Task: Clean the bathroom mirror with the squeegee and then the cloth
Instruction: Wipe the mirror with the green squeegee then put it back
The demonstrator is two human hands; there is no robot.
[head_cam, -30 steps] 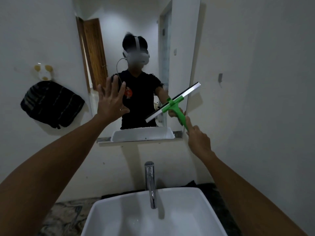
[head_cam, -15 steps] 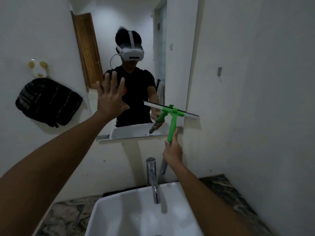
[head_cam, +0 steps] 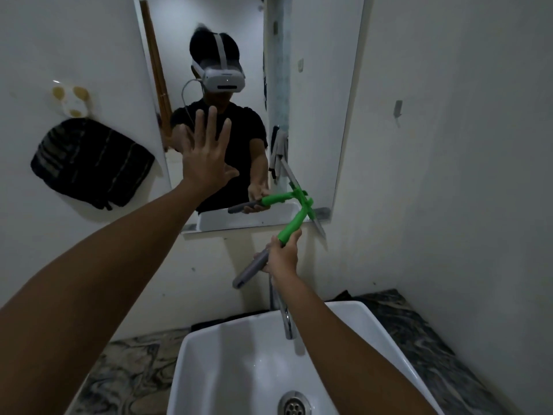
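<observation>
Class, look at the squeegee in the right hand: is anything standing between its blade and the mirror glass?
Nothing visible does. The right hand holds the squeegee at the mirror's lower right corner; the left hand is spread open further left, clear of the blade.

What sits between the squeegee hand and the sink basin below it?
In the head view, the faucet rises from the sink directly under the right hand holding the squeegee.

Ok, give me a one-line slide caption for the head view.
Right hand holds the green squeegee at the mirror's lower right corner; left hand is spread open against the glass.
</observation>
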